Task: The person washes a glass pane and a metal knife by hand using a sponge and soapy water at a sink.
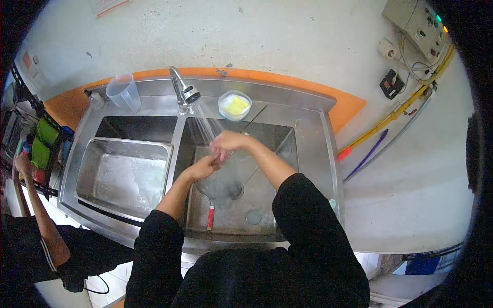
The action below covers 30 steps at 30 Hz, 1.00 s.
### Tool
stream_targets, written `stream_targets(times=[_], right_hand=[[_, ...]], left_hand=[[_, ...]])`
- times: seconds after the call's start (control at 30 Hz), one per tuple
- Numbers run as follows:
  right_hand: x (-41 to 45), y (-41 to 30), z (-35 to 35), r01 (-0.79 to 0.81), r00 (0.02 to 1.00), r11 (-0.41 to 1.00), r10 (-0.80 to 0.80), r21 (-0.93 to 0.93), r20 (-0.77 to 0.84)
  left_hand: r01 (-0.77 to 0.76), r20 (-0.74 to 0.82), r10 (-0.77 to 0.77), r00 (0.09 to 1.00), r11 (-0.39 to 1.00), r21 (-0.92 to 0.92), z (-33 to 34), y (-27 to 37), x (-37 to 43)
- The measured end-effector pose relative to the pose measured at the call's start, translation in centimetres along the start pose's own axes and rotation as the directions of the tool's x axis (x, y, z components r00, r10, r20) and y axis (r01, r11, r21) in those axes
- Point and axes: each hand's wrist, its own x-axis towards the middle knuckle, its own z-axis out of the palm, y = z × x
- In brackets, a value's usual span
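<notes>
Water from the faucet's spray head [191,94] falls onto both hands above the right sink basin [265,227]. My left hand [204,167] is closed on a thin dark rod [255,118], which slants up to the right past the basin's back edge. Just above it, my right hand [227,143] bends its fingers around or against the same rod; its exact grip is hidden. Below the hands, a utensil with a red handle [210,218] lies in the basin, its head blurred by water. A second thin rod [252,175] rests to its right.
A deep steel pan [123,177] sits over the left basin. Behind the faucet line stand a clear plastic pitcher [124,94] and a round tub [234,111] holding a yellow sponge [236,105]. At far left, another person's arm [46,231] reaches toward a loaded rack [46,142].
</notes>
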Motion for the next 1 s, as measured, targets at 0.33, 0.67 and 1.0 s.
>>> stream_targets(times=[0.33,0.67,1.0], right_hand=[[-2.8,2.9,-0.2,0.11,0.95,0.58,-0.301,-0.807,-0.087],[-2.8,3.5,-0.2,0.09,0.974,0.637,-0.216,-0.766,-0.066],[-3.1,3.5,-0.2,-0.032,0.976,0.659,-0.142,-0.752,-0.166]], left_hand=[[0.163,-0.074,-0.156,0.985,0.699,0.696,-0.5,4.2,-5.3],[0.127,-0.784,-0.027,0.62,0.99,0.066,-10.6,10.3,-2.4],[-0.368,-0.791,-0.097,0.604,0.846,-0.385,-11.4,11.6,7.5]])
